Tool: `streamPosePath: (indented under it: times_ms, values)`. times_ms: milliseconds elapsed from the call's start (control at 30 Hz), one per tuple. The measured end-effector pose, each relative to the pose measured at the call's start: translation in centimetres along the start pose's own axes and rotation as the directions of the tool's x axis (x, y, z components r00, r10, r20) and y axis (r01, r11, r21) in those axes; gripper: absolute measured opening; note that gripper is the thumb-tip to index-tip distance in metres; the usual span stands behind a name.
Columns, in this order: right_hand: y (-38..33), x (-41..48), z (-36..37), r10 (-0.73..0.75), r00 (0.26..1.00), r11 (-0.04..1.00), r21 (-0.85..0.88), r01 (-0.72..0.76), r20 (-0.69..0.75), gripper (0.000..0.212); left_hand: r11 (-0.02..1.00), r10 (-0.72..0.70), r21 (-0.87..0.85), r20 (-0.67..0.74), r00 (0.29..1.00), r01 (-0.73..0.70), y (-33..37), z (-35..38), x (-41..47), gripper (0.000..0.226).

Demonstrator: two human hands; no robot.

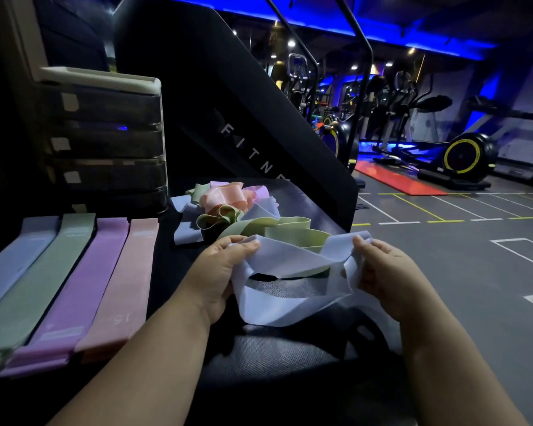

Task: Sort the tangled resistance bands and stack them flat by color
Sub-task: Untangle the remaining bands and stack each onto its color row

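Note:
A pale blue resistance band (290, 299) hangs twisted in a loop between my two hands. My left hand (219, 272) pinches its left end and my right hand (382, 272) grips its right end. A green band (290, 230) lies just behind it, running back into a tangled pile (225, 204) of pink, lilac, green and blue bands. On the left of the black surface lie flat stacks side by side: blue (16, 259), green (43, 278), purple (83, 284) and pink (126, 281).
A dark drawer unit (105, 139) with a white top stands behind the stacks. A black slanted machine panel (243, 118) rises behind the pile. To the right the surface ends at the gym floor (459, 256), with exercise bikes (462, 155) beyond.

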State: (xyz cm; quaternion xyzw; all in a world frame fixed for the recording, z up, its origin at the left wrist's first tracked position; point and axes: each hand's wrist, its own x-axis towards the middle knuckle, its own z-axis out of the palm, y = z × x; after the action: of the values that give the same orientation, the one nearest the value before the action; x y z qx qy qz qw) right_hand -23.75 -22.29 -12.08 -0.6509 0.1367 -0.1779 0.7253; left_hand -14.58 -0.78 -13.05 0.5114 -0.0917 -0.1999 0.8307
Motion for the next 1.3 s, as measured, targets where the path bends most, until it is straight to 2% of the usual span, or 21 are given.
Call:
streamPosePath:
  times_ms: [100, 167, 233, 300, 400, 467, 567, 667, 767, 833, 900, 967, 1100, 1200, 1300]
  values:
    - [0.3, 0.2, -0.4, 0.011, 0.999, 0.999, -0.032, -0.012, -0.037, 0.024, 1.0, -0.002, -0.019, -0.015, 1.0, 0.002, 0.0, -0.1, 0.1, 0.011]
    - [0.6, 0.4, -0.6, 0.024, 1.0, 1.0, 0.0, -0.024, -0.01, 0.025, 0.999, 0.005, -0.042, -0.027, 1.0, -0.006, -0.1, -0.1, 0.1, 0.018]
    - [0.9, 0.5, -0.7, 0.014, 0.997, 1.0, 0.008, -0.014, 0.071, 0.023, 1.0, 0.026, -0.016, -0.036, 0.999, -0.027, -0.1, -0.1, 0.1, 0.029]
    - [1.3, 0.6, -1.0, 0.028, 0.986, 0.998, -0.06, -0.018, 0.162, 0.018, 0.998, 0.057, 0.031, -0.045, 0.997, -0.056, -0.4, -0.3, 0.3, 0.037]
    - [1.8, 0.8, -1.3, 0.076, 0.963, 0.988, -0.15, -0.038, 0.26, 0.043, 0.989, 0.103, 0.108, -0.031, 0.994, -0.099, -0.5, -0.5, 0.4, 0.033]
    - [1.9, 0.9, -1.3, 0.075, 0.96, 0.964, -0.267, -0.001, 0.268, 0.055, 0.98, 0.126, 0.158, -0.007, 0.992, -0.123, -0.5, -0.5, 0.5, 0.032]
    - [2.1, 1.2, -1.2, 0.094, 0.966, 0.869, -0.493, 0.04, 0.242, 0.053, 0.945, 0.124, 0.303, 0.006, 0.992, -0.12, -0.9, -0.5, 0.7, 0.041]
    - [2.5, 1.5, -1.2, 0.046, 0.987, 0.717, -0.693, 0.073, 0.152, 0.049, 0.88, 0.148, 0.456, 0.008, 0.989, -0.136, -1.4, -0.5, 0.8, 0.051]
    - [2.2, 1.3, -1.0, -0.034, 0.998, 0.551, -0.832, 0.068, 0.06, 0.064, 0.781, 0.204, 0.599, 0.029, 0.979, -0.18, -1.7, -0.5, 0.7, 0.057]
    - [2.0, 1.1, -0.9, -0.068, 0.997, 0.526, -0.848, 0.064, 0.033, 0.078, 0.737, 0.194, 0.653, 0.048, 0.98, -0.178, -1.9, -0.5, 0.7, 0.057]
    - [1.9, 0.8, -0.9, -0.061, 0.998, 0.548, -0.835, 0.054, 0.025, 0.082, 0.672, 0.185, 0.72, 0.068, 0.98, -0.176, -1.9, -0.5, 0.6, 0.051]
    - [1.7, 0.6, -1.1, -0.066, 0.997, 0.551, -0.831, 0.074, 0.045, 0.071, 0.595, 0.206, 0.782, 0.076, 0.976, -0.187, -2.0, -0.5, 0.6, 0.037]
    - [1.7, 0.6, -2.0, -0.019, 0.974, 0.609, -0.77, 0.19, 0.225, 0.033, 0.493, 0.257, 0.851, 0.057, 0.965, -0.181, -1.9, -0.6, 0.7, 0.019]
    - [1.4, 0.2, -2.7, 0.068, 0.961, 0.663, -0.732, 0.158, 0.269, 0.03, 0.465, 0.312, 0.863, 0.048, 0.949, -0.196, -1.9, -0.5, 0.6, 0.016]
    - [1.0, 0.1, -2.9, 0.121, 0.939, 0.628, -0.757, 0.179, 0.322, 0.027, 0.493, 0.348, 0.846, 0.023, 0.937, -0.203, -1.8, -0.5, 0.7, 0.012]
